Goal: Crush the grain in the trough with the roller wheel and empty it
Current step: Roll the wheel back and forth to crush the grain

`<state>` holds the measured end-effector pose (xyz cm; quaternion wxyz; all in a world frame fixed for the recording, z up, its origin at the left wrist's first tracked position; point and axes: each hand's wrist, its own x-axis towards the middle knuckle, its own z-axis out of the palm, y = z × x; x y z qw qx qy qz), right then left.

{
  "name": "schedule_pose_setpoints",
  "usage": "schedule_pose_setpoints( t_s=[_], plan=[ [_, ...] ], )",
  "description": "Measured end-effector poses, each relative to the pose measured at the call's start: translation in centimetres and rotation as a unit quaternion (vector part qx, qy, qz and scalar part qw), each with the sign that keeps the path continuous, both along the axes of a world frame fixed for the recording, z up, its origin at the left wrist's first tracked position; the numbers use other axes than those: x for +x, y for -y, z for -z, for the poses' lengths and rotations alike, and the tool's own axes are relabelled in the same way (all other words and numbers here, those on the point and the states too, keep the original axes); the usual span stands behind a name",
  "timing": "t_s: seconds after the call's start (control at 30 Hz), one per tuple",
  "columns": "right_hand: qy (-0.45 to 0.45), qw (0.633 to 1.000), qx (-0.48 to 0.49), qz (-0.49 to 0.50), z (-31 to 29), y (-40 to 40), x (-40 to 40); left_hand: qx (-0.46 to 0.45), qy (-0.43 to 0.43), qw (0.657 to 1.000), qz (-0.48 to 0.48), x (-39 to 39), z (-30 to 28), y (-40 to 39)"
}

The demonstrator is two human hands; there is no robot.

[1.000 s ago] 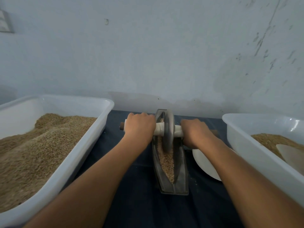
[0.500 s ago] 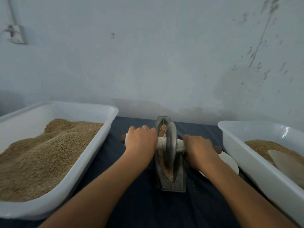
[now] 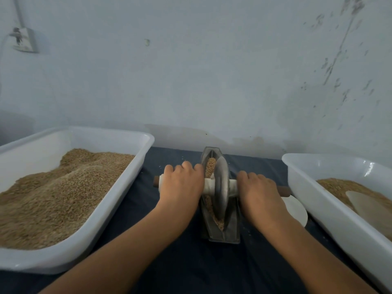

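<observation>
Right now both hands — left point(image 3: 182, 187), right point(image 3: 261, 193) — clamp the axle point(image 3: 209, 185) either side of the wheel point(image 3: 221, 187), standing upright in the trough point(image 3: 230, 230) over grain point(image 3: 210, 164).

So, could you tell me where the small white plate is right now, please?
In the head view the white plate lies on the dark cloth right of the trough, against the right-hand tub, partly under the right hand.
</observation>
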<state>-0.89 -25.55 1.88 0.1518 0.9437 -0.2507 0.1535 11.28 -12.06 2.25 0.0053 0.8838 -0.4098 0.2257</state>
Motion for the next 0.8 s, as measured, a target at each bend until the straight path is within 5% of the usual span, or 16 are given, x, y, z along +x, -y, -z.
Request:
schedule_pose_setpoints(
  t_s=[0.8],
  plan=[
    [-0.082,0.991,0.100,0.037,-1.9,4.3,4.9,0.012,-0.016,1.000,0.016,4.7,-0.2,4.4]
  ],
)
